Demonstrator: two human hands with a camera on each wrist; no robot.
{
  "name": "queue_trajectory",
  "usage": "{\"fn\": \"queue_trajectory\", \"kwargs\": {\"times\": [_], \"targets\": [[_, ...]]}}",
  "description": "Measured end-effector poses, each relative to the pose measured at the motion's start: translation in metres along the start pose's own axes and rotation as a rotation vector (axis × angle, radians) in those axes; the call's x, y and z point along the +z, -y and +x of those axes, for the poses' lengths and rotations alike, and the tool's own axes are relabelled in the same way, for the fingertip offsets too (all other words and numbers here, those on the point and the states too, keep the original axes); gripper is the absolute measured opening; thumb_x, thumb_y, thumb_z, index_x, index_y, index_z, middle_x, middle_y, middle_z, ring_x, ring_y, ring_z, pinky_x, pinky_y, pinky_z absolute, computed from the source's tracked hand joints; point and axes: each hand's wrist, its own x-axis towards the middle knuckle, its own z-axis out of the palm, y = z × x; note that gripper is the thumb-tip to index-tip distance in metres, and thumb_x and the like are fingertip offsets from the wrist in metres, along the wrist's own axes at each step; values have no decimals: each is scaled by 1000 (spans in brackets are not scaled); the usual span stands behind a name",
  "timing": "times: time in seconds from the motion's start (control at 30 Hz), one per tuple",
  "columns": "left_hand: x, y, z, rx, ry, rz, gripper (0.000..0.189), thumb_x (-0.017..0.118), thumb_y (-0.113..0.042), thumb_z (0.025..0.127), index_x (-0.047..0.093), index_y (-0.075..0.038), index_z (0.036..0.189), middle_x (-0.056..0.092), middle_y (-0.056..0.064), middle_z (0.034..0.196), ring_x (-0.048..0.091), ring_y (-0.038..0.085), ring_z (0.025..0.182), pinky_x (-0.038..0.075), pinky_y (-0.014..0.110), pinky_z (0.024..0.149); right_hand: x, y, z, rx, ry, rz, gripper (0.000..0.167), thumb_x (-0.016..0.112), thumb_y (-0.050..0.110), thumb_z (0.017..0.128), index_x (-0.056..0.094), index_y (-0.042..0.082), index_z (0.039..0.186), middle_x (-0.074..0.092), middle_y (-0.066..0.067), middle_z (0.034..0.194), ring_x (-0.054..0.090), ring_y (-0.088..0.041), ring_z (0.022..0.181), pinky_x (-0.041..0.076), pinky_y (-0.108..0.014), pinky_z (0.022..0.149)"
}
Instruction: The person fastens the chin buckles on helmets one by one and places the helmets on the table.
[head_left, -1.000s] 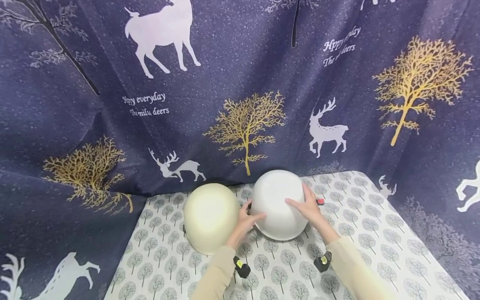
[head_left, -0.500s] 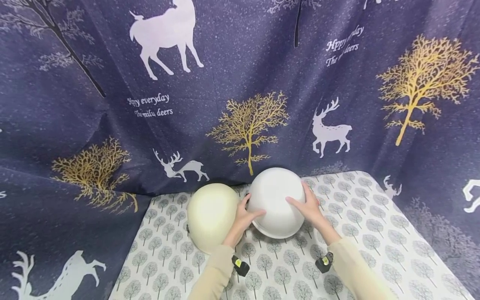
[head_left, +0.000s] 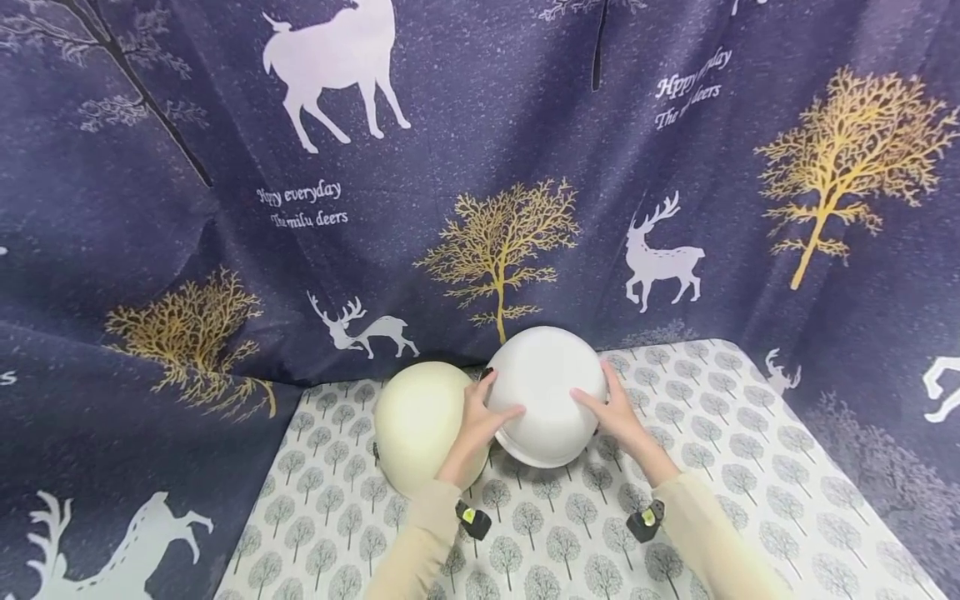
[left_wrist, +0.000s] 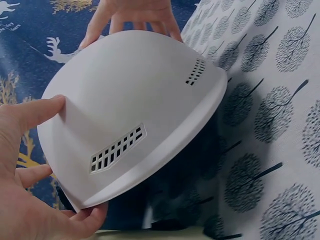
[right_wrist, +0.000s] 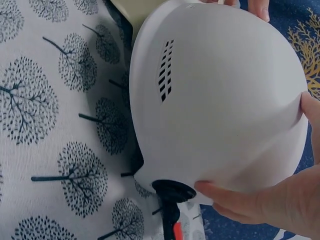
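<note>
A white helmet (head_left: 546, 396) with slotted vents (left_wrist: 117, 150) is held between both hands at the back of the table. My left hand (head_left: 474, 421) grips its left side, thumb on the shell and some fingers under the rim in the left wrist view. On the opposite side my right hand (head_left: 621, 417) holds the shell with thumb and fingers spread. The rim is tilted and seems raised off the cloth. Below it, in the right wrist view, hangs a black strap (right_wrist: 170, 212) with a red part. Beside my left forearm sits a cream helmet (head_left: 420, 425), dome up, partly covered by that hand.
A white cloth (head_left: 750, 500) printed with grey trees covers the table. Right behind the helmets hangs a dark blue curtain (head_left: 450, 125) with deer and golden trees. Black wrist devices (head_left: 474, 521) sit at both cuffs.
Both hands have shifted the white helmet slightly left and up in the head view, so that it now comes closer to the cream helmet. The head view itself has moved slightly.
</note>
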Motion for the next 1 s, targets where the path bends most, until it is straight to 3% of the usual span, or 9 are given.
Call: {"fn": "queue_trajectory", "kwargs": {"times": [0.13, 0.4, 0.77, 1.0], "targets": [[-8, -5, 3, 41, -24, 44, 81, 81, -20, 77, 41, -5, 147, 24, 31, 151, 28, 50, 141, 26, 62, 116, 6, 2, -1, 33, 40, 58, 95, 61, 41, 94, -5, 18, 158, -3, -23, 163, 19, -54, 144, 43, -63, 101], [-18, -8, 4, 66, -53, 77, 80, 82, -21, 76, 45, -7, 145, 24, 29, 152, 27, 49, 141, 27, 63, 115, 15, 2, -3, 50, 74, 120, 95, 59, 42, 95, -9, 21, 157, -2, -24, 162, 29, -57, 138, 47, -59, 100], [-4, -13, 1, 164, -58, 121, 79, 82, -24, 76, 46, -8, 145, 20, 29, 155, 21, 52, 142, 29, 69, 110, -2, -6, -2, 38, 70, 74, 91, 56, 43, 97, -5, 15, 158, 5, -27, 161, 27, -51, 142, 43, -54, 106], [3, -19, 2, 207, -35, 122, 80, 81, -26, 78, 43, -8, 147, 13, 29, 157, 21, 53, 144, 29, 65, 112, -17, 2, -5, -33, 75, 8, 83, 58, 36, 97, 6, 13, 158, 10, -25, 162, 20, -48, 146, 36, -57, 112]]}}
